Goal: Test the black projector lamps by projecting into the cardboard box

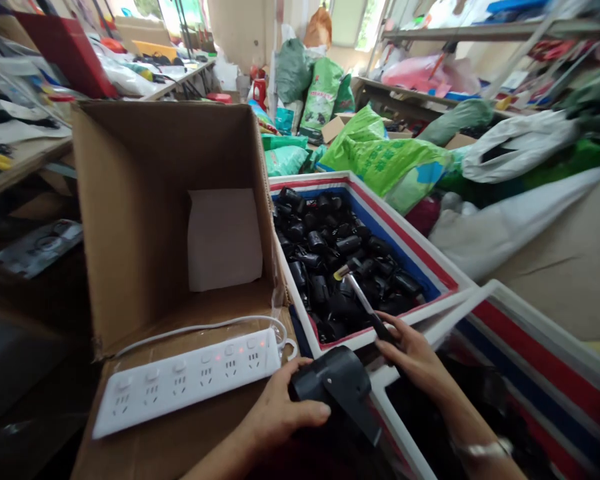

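Observation:
My left hand is wrapped round the barrel of a black hair dryer, its handle part slanting down to the right. Between the fingers of my right hand is a slim tool with a black handle and a silver shaft. It points up and left over the bin, and a yellowish piece shows by its tip; whether the two are joined I cannot tell. Many black cylindrical parts fill the white-framed bin lined in red, white and blue.
A white power strip lies on cardboard at the left, before an open carton on its side. A second striped bin stands at the right. Green bags are piled behind, with shelves at the back right.

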Demonstrator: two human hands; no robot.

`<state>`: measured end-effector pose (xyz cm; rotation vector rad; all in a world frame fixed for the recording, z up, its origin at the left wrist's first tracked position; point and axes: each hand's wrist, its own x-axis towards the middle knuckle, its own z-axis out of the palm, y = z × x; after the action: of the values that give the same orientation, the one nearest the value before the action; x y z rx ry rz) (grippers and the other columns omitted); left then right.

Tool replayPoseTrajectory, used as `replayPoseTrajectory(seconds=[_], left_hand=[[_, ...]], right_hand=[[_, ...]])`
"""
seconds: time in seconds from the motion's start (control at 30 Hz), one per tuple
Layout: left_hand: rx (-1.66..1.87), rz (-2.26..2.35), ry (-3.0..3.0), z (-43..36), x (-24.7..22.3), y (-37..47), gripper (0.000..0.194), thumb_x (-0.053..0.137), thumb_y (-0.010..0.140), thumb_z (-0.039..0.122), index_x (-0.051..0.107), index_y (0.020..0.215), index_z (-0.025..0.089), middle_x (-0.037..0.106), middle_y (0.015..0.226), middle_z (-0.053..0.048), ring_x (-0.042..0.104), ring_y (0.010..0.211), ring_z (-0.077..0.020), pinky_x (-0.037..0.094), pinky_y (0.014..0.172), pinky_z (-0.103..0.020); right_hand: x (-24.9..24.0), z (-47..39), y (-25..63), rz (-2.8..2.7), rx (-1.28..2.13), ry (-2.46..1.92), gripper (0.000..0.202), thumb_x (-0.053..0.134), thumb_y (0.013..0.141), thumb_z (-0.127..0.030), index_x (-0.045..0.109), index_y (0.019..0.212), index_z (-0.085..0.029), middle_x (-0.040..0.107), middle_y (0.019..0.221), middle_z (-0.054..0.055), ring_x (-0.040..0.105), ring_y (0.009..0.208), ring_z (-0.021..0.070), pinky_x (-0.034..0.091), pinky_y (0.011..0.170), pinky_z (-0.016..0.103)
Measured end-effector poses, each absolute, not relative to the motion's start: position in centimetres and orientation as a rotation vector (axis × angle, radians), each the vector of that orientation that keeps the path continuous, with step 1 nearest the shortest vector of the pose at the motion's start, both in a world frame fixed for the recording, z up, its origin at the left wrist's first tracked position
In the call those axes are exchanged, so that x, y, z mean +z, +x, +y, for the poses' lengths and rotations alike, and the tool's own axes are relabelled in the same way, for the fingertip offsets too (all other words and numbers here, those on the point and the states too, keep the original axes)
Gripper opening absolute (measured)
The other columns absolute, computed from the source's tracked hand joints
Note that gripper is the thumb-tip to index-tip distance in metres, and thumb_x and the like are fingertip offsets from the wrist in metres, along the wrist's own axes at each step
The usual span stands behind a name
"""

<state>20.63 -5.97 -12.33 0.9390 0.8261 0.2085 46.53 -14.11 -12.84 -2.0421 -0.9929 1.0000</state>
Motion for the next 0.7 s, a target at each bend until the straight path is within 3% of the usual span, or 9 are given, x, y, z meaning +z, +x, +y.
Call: replayPoseTrajectory(seconds=[0.1, 0.23, 0.43, 0.53, 0.6, 0.7], left_hand=[[0.106, 0.789, 1.097, -7.0, -13.2, 23.9, 0.063, 0.076, 0.049, 0.025, 0.056, 0.108, 0.018, 0.061, 0.084, 0.0, 0.056, 0.081, -0.0232, 0.044, 0.072, -0.032], [0.027, 0.719, 1.223, -8.7, -15.4, 27.9, 0.056, 0.075, 0.052, 0.025, 0.057, 0.105, 0.016, 0.059, 0.081, -0.001, 0.055, 0.08, -0.0233, 0.044, 0.069, -0.031], [-0.039, 0.657, 1.373, -9.3, -18.0, 29.7, 0.06, 0.074, 0.054, 0.028, 0.056, 0.11, 0.014, 0.059, 0.088, -0.003, 0.054, 0.084, -0.0243, 0.043, 0.074, -0.032], [-0.053, 0.651, 1.425, -9.2, -18.4, 29.4, 0.065, 0.075, 0.053, 0.029, 0.055, 0.113, 0.013, 0.06, 0.094, -0.006, 0.055, 0.089, -0.0258, 0.044, 0.078, -0.033], [-0.055, 0.652, 1.447, -9.2, -18.6, 29.1, 0.063, 0.074, 0.055, 0.031, 0.055, 0.113, 0.013, 0.061, 0.097, -0.007, 0.056, 0.09, -0.026, 0.044, 0.079, -0.033], [-0.051, 0.654, 1.465, -9.4, -18.7, 28.6, 0.061, 0.073, 0.057, 0.032, 0.055, 0.113, 0.015, 0.063, 0.098, -0.007, 0.057, 0.092, -0.0256, 0.046, 0.08, -0.032]], right_hand=[[-10.6, -20.2, 45.1, -0.804, 1.034, -1.85, 0.059, 0.059, 0.081, -0.042, 0.039, 0.131, -0.018, 0.056, 0.068, -0.003, 0.05, 0.05, 0.0103, 0.044, 0.049, 0.025], [-10.1, -25.2, 43.1, -0.646, 0.961, -1.953, 0.054, 0.052, 0.084, -0.052, 0.048, 0.124, -0.016, 0.038, 0.055, -0.009, 0.033, 0.041, 0.006, 0.026, 0.038, 0.02], [-10.8, -30.9, 41.5, -0.565, 0.775, -2.13, 0.054, 0.043, 0.089, -0.052, 0.042, 0.132, -0.02, 0.046, 0.061, -0.006, 0.041, 0.044, 0.0089, 0.037, 0.04, 0.022], [-10.7, -32.5, 41.0, -0.552, 0.688, -2.184, 0.041, 0.045, 0.088, -0.049, 0.057, 0.111, -0.017, 0.049, 0.06, -0.004, 0.048, 0.051, 0.0109, 0.043, 0.048, 0.023], [-10.8, -32.5, 40.8, -0.532, 0.701, -2.147, 0.032, 0.053, 0.084, -0.046, 0.058, 0.098, -0.018, 0.057, 0.069, -0.001, 0.056, 0.06, 0.0131, 0.049, 0.058, 0.025], [-11.2, -31.7, 40.8, -0.569, 0.843, -2.057, 0.039, 0.051, 0.085, -0.044, 0.052, 0.112, -0.017, 0.062, 0.079, 0.002, 0.057, 0.059, 0.0135, 0.051, 0.055, 0.026]])
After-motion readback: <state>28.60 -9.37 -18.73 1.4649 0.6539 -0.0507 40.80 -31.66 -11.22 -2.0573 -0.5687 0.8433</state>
